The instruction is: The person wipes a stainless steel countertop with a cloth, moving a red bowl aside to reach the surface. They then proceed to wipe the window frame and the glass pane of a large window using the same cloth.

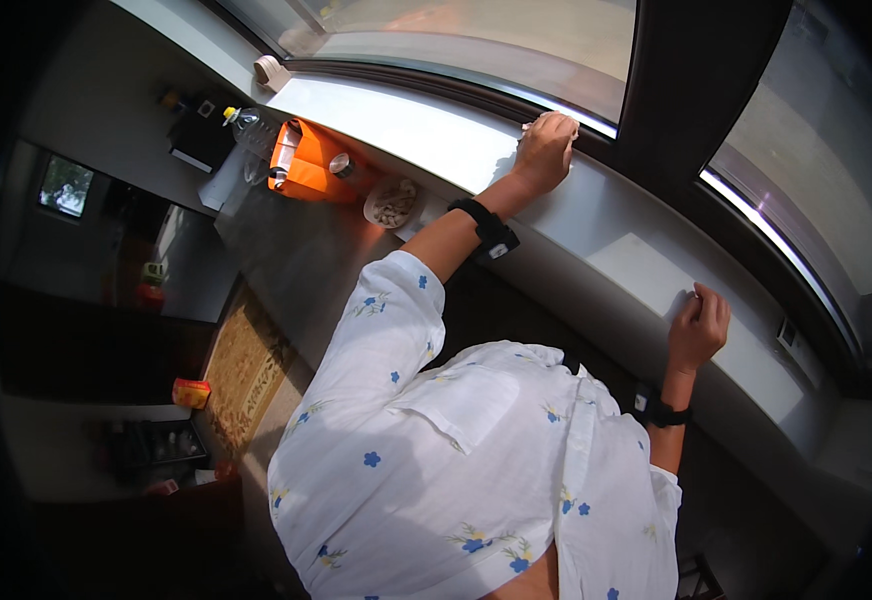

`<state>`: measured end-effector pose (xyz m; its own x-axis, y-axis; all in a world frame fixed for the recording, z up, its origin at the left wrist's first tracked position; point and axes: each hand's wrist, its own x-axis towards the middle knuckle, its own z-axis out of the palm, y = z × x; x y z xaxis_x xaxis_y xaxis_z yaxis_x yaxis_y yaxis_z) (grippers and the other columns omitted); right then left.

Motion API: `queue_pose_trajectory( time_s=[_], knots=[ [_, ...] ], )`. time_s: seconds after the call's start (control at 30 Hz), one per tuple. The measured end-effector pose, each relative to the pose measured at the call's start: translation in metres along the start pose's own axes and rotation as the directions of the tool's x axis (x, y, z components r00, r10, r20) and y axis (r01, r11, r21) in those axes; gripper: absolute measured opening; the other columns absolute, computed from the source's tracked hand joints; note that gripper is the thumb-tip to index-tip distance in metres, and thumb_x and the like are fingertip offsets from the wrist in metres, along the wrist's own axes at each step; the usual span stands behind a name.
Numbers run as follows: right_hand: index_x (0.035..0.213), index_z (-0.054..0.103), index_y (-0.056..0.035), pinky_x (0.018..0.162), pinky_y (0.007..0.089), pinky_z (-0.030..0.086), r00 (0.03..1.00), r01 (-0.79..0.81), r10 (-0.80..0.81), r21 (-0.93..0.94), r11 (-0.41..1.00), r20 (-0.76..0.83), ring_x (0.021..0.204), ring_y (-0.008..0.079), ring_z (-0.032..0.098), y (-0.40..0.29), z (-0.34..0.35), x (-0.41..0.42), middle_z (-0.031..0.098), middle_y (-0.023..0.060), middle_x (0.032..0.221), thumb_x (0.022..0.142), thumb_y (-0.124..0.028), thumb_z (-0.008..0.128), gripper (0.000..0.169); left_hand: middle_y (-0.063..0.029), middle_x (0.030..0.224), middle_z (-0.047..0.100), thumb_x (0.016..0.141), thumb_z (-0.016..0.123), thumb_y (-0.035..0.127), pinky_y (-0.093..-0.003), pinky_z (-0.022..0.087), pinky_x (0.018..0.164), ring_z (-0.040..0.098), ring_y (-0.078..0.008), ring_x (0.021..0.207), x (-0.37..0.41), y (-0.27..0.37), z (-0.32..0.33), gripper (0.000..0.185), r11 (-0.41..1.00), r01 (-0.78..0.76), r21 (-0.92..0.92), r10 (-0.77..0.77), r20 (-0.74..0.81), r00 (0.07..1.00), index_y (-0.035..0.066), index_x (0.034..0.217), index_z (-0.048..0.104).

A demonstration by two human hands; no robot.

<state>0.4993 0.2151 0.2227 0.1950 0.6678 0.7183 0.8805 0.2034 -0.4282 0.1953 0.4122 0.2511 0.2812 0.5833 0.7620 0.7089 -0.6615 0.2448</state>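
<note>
My left hand [547, 154] is pressed down over a crumpled pale cloth or tissue [572, 127]. It sits where the white window sill [406, 131] meets the dark window frame [466, 88]. Nearer the right end of the sill, my right hand [698, 322] is raised at the edge with loosely bent fingers, and no held object shows in it. Both wrists wear black straps, each with a small device. The floral white shirt fills the lower middle.
Left of my left arm are a bowl of pale pieces [391, 202], an orange bag [316, 165], a jar [341, 166] and a clear plastic bottle with a yellow cap [254, 131]. A beige object [271, 73] stands at the sill's far left end. A small panel [788, 334] is at right.
</note>
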Motion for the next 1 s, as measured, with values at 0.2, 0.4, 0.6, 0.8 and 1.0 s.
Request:
queue_pose_trajectory(
  time_s=[0.2, 0.4, 0.6, 0.8, 1.0],
  knots=[
    [0.090, 0.071, -0.0044, 0.078, 0.0385, 0.055, 1.000, -0.011, 0.011, -0.022, 1.000, -0.010, 0.086, 0.0297, 0.067, -0.001, -0.001, -0.001, 0.071, 0.0100, 0.090, 0.082, 0.006, 0.062, 0.016, -0.0178, 0.090, 0.062, 0.075, 0.059, -0.009, -0.0470, 0.050, 0.077, 0.063, -0.0400, 0.091, 0.003, 0.039, 0.016, 0.021, 0.992, -0.035, -0.122, 0.036, 0.002, 0.999, 0.000, 0.094, 0.057],
    [0.090, 0.071, -0.0047, 0.076, 0.0397, 0.055, 1.000, -0.009, 0.008, -0.021, 1.000, -0.025, 0.084, 0.0301, 0.066, -0.001, -0.001, -0.001, 0.070, 0.0102, 0.089, 0.082, 0.005, 0.061, 0.016, -0.0171, 0.092, 0.060, 0.073, 0.059, -0.012, -0.0460, 0.051, 0.081, 0.062, -0.0393, 0.096, 0.003, 0.059, 0.015, 0.022, 0.989, 0.007, -0.149, 0.005, 0.078, 0.997, -0.001, 0.092, 0.059],
    [0.089, 0.070, -0.0047, 0.075, 0.0396, 0.054, 1.000, -0.022, 0.021, -0.020, 1.000, -0.015, 0.083, 0.0302, 0.066, -0.002, 0.000, 0.000, 0.069, 0.0104, 0.088, 0.081, 0.005, 0.061, 0.016, -0.0156, 0.108, 0.065, 0.084, 0.064, -0.004, -0.0440, 0.052, 0.092, 0.063, -0.0368, 0.108, -0.035, 0.054, 0.004, 0.019, 0.984, 0.056, -0.169, -0.020, 0.207, 0.978, 0.000, 0.102, 0.061],
    [0.089, 0.071, -0.0030, 0.073, 0.0402, 0.054, 1.000, 0.010, -0.011, -0.028, 1.000, -0.027, 0.080, 0.0314, 0.066, -0.003, -0.004, 0.001, 0.069, 0.0124, 0.087, 0.083, 0.006, 0.060, 0.015, -0.0162, 0.110, 0.068, 0.084, 0.066, -0.005, -0.0433, 0.054, 0.092, 0.065, -0.0373, 0.106, -0.038, 0.035, -0.027, 0.024, 0.969, 0.146, -0.197, -0.125, 0.116, 0.985, 0.002, 0.107, 0.061],
    [0.088, 0.070, -0.0045, 0.075, 0.0396, 0.054, 0.999, -0.007, 0.006, -0.037, 0.999, -0.035, 0.083, 0.0306, 0.066, -0.001, -0.001, 0.000, 0.069, 0.0103, 0.087, 0.081, 0.005, 0.061, 0.016, -0.0180, 0.104, 0.062, 0.084, 0.062, -0.003, -0.0453, 0.050, 0.092, 0.061, -0.0384, 0.101, -0.030, -0.057, -0.039, 0.016, 0.852, 0.518, 0.081, -0.501, -0.167, 0.849, 0.001, 0.099, 0.056]
  ],
)
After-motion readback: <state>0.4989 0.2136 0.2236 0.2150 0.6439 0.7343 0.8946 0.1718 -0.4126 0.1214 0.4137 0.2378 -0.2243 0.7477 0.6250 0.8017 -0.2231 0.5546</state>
